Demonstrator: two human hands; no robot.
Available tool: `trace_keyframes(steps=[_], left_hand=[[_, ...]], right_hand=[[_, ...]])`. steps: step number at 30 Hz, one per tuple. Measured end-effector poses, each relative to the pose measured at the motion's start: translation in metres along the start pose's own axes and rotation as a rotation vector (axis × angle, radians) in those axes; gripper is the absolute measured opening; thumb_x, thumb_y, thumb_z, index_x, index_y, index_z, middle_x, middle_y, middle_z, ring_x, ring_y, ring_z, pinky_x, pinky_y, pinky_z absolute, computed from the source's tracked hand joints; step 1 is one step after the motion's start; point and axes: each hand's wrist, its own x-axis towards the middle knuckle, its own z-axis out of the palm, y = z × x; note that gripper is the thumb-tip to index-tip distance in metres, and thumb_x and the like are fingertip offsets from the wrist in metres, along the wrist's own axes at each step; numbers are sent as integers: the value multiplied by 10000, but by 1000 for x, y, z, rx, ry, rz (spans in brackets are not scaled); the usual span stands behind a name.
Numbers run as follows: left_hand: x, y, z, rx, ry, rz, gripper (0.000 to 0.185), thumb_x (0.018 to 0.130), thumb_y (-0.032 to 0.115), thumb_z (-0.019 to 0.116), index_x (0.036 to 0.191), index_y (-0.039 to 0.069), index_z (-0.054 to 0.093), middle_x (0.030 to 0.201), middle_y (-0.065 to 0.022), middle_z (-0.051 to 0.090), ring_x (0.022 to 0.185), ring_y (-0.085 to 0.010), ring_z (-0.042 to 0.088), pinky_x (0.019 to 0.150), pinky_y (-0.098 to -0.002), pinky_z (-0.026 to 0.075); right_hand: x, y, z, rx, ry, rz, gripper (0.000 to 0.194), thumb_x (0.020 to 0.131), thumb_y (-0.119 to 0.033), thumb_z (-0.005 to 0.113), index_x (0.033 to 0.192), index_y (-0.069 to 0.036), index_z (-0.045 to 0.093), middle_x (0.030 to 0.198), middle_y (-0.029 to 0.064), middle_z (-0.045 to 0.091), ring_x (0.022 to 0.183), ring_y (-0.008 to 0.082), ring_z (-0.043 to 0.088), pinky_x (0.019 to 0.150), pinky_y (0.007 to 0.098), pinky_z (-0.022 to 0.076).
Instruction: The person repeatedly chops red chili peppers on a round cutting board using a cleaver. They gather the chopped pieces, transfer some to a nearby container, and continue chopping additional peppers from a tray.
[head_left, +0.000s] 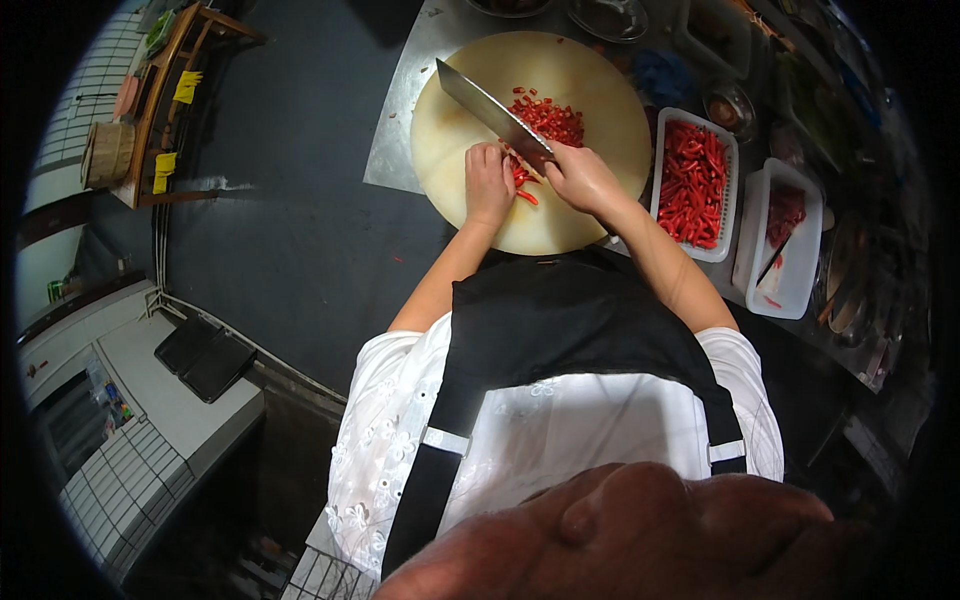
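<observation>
On a thick round chopping board (450, 112) lies a heap of chopped red chillies (551, 118). My right hand (585, 178) grips a broad cleaver (487, 109), whose blade slants across the board towards the far left. Fingers curled, my left hand (490, 180) presses down on several whole red chillies (525, 180) close to the blade. Part of those chillies is hidden under the hand and the cleaver. The chopped heap lies on the far side of the blade, from both hands.
Right of the board stands a white plastic basket (658, 165) of whole red chillies. Beside it is a white tub (806, 277) with dark red pieces inside. A glass bowl (731, 112), a blue cloth (664, 76) and other containers crowd the metal table (396, 142).
</observation>
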Motion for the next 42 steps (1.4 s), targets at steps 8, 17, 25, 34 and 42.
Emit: trace_keyframes(steps=[8, 17, 25, 34, 42], left_hand=[[-4, -2, 1, 102, -52, -10, 228, 775, -13, 590, 986, -22, 506, 1000, -208, 507, 958, -393, 487, 882, -477, 433], [-3, -1, 2, 93, -113, -12, 165, 809, 7, 588, 949, -11, 501, 941, -194, 510, 920, -385, 489, 855, -469, 430], [-4, -2, 4, 121, -49, 0, 166, 833, 19, 584, 963, -9, 486, 971, -207, 503, 925, -387, 483, 857, -467, 420], [-4, -1, 3, 136, -112, -19, 224, 740, -26, 564, 945, -20, 476, 958, -215, 491, 930, -394, 479, 864, -476, 419], [-2, 1, 6, 139, -117, -72, 161, 817, 50, 590, 931, 2, 488, 952, -206, 499, 938, -394, 482, 847, -475, 408]], right_hand=[[-54, -13, -24, -59, -191, 63, 159, 874, -95, 530, 969, 25, 571, 773, 291, 626, 763, 477, 621, 738, 562, 484], [-4, -2, 23, 1, -85, 61, 202, 882, -107, 543, 1035, 22, 570, 843, 301, 637, 811, 475, 623, 735, 557, 485], [-23, -2, -17, -30, -131, 32, 221, 900, -151, 552, 1055, 4, 581, 866, 290, 642, 844, 484, 611, 756, 545, 480], [-55, -5, -8, -15, -129, 65, 140, 878, -93, 526, 965, 12, 558, 765, 289, 625, 758, 479, 617, 720, 559, 482], [16, 9, 25, 31, -65, 55, 211, 878, -146, 548, 1024, 3, 584, 838, 284, 645, 813, 464, 632, 744, 545, 496]])
